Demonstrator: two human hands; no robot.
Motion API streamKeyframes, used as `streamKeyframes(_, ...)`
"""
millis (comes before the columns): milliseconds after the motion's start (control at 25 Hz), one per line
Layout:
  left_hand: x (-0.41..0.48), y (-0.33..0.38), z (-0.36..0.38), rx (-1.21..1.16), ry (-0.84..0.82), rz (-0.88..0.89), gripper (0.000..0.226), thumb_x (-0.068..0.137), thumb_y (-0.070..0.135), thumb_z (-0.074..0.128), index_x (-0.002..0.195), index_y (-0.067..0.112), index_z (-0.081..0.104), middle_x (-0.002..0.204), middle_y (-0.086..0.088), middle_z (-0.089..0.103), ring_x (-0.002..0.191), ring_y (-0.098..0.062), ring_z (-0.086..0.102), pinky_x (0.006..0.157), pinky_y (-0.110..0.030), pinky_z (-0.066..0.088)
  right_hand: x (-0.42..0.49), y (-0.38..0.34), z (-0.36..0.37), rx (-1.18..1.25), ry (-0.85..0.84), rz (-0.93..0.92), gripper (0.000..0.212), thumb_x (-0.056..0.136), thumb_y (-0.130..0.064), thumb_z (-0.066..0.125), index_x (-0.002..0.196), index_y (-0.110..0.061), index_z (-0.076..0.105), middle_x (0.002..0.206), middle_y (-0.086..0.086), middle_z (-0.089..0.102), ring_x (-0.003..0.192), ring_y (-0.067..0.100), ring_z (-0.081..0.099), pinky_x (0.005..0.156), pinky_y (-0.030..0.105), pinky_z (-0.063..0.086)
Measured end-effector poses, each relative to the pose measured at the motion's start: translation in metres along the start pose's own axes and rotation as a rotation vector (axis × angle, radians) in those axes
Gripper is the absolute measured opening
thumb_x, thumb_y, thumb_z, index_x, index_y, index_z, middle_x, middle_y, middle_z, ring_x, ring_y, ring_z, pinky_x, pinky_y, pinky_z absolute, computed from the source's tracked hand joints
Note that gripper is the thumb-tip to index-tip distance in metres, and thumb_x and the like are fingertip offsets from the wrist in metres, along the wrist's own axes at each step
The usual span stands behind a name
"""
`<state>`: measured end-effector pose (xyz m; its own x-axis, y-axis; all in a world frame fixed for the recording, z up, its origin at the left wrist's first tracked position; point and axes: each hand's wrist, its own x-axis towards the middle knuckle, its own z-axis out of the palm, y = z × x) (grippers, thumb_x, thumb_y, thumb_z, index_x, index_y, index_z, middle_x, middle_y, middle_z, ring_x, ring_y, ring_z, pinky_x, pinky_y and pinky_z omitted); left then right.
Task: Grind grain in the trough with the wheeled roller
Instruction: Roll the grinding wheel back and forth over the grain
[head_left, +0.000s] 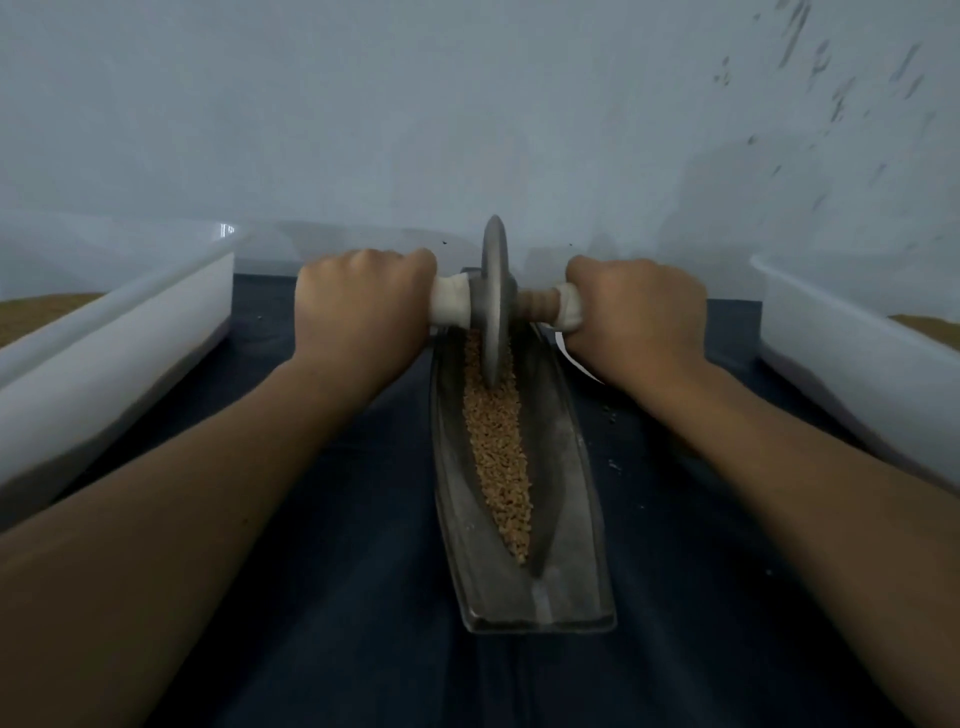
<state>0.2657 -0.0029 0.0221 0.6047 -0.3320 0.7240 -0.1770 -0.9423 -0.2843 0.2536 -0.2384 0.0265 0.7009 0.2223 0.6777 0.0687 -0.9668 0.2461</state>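
Note:
A long grey metal trough lies lengthwise on a dark blue cloth, running away from me. Tan grain fills its narrow groove. The wheeled roller, a grey metal disc on a cross handle wrapped in white, stands upright in the grain at the trough's far end. My left hand is closed around the left handle end. My right hand is closed around the right handle end. Both forearms stretch forward on either side of the trough.
A white plastic tub holding tan grain stands at the left. Another white tub with grain stands at the right. A pale wall rises just behind the trough. A few stray grains lie on the dark cloth to the right of the trough.

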Motion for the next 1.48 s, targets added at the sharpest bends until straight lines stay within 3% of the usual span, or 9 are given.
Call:
streamKeyframes(160, -0.023, -0.002, -0.021, -0.055, -0.1, -0.013, 0.024, 0.079, 0.028, 0.068, 0.073, 0.024, 0.044, 0.06, 0.003, 0.045, 0.05, -0.023, 0.041, 0.049, -0.027, 0.02, -0.022, -0.002, -0.029, -0.036, -0.046, -0.04, 0.018, 0.083, -0.035, 0.068, 0.078, -0.024, 0.054, 0.063, -0.003, 0.054, 0.054, 0.026, 0.046, 0.048, 0.024, 0.016)
streamKeyframes(240, -0.039, -0.006, -0.043, -0.115, -0.232, 0.02, 0.021, 0.08, 0.037, 0.062, 0.074, 0.031, 0.043, 0.062, 0.009, 0.038, 0.053, -0.017, 0.035, 0.051, -0.029, 0.026, -0.04, 0.0, -0.056, -0.018, -0.163, -0.088, 0.018, 0.08, -0.038, 0.063, 0.077, -0.03, 0.048, 0.062, -0.008, 0.05, 0.054, 0.02, 0.047, 0.046, 0.024, 0.021)
streamKeyframes(400, -0.045, -0.021, -0.078, -0.159, -0.463, 0.099, 0.014, 0.067, 0.051, 0.05, 0.071, 0.038, 0.046, 0.065, 0.012, 0.048, 0.059, -0.012, 0.052, 0.051, -0.028, 0.038, -0.065, 0.013, -0.094, 0.051, -0.244, -0.134, 0.014, 0.068, -0.045, 0.052, 0.072, -0.036, 0.043, 0.049, -0.012, 0.041, 0.043, 0.009, 0.04, 0.041, 0.022, 0.025)
streamKeyframes(600, -0.017, -0.007, -0.031, -0.039, -0.334, 0.034, 0.014, 0.082, 0.044, 0.059, 0.089, 0.033, 0.063, 0.073, 0.007, 0.052, 0.062, -0.019, 0.055, 0.051, -0.028, 0.031, -0.032, 0.004, -0.043, -0.01, -0.198, -0.042, 0.017, 0.082, -0.047, 0.06, 0.077, -0.031, 0.055, 0.061, -0.008, 0.051, 0.055, 0.02, 0.051, 0.046, 0.024, 0.03)
streamKeyframes(720, 0.01, -0.003, -0.009, -0.012, -0.269, -0.032, 0.018, 0.084, 0.043, 0.062, 0.091, 0.027, 0.065, 0.073, -0.002, 0.049, 0.071, -0.03, 0.062, 0.055, -0.032, 0.034, 0.004, -0.002, -0.01, 0.01, -0.179, 0.079, 0.018, 0.081, -0.04, 0.064, 0.077, -0.026, 0.054, 0.068, -0.001, 0.053, 0.062, 0.027, 0.051, 0.05, 0.025, 0.023)
streamKeyframes(880, 0.004, 0.001, -0.025, -0.03, -0.271, -0.001, 0.01, 0.086, 0.034, 0.059, 0.089, 0.026, 0.062, 0.072, 0.0, 0.048, 0.07, -0.028, 0.06, 0.058, -0.033, 0.038, -0.01, -0.006, -0.024, 0.059, -0.241, 0.089, 0.013, 0.086, -0.041, 0.061, 0.085, -0.028, 0.06, 0.069, -0.005, 0.047, 0.07, 0.028, 0.057, 0.053, 0.028, 0.028)
streamKeyframes(1000, -0.031, -0.005, -0.059, -0.092, -0.329, 0.057, 0.009, 0.082, 0.037, 0.059, 0.08, 0.03, 0.055, 0.066, 0.007, 0.043, 0.06, -0.022, 0.047, 0.055, -0.032, 0.036, -0.048, 0.0, -0.063, 0.038, -0.24, -0.019, 0.017, 0.077, -0.039, 0.065, 0.073, -0.032, 0.05, 0.064, -0.009, 0.047, 0.054, 0.018, 0.046, 0.049, 0.027, 0.029)
streamKeyframes(1160, -0.055, -0.021, -0.086, -0.095, -0.35, 0.106, 0.016, 0.07, 0.053, 0.053, 0.072, 0.038, 0.05, 0.061, 0.012, 0.045, 0.052, -0.015, 0.047, 0.048, -0.025, 0.033, -0.075, 0.012, -0.098, 0.015, -0.116, -0.111, 0.03, 0.054, -0.037, 0.069, 0.061, -0.032, 0.04, 0.045, -0.014, 0.027, 0.038, 0.002, 0.024, 0.042, 0.014, 0.016)
streamKeyframes(1480, 0.006, -0.008, -0.001, -0.135, -0.399, -0.089, 0.009, 0.086, 0.038, 0.058, 0.087, 0.029, 0.061, 0.078, 0.001, 0.057, 0.067, -0.024, 0.056, 0.055, -0.031, 0.036, 0.009, -0.001, -0.014, -0.064, -0.134, -0.022, 0.02, 0.076, -0.039, 0.068, 0.074, -0.024, 0.054, 0.061, -0.004, 0.046, 0.055, 0.021, 0.05, 0.048, 0.023, 0.024)
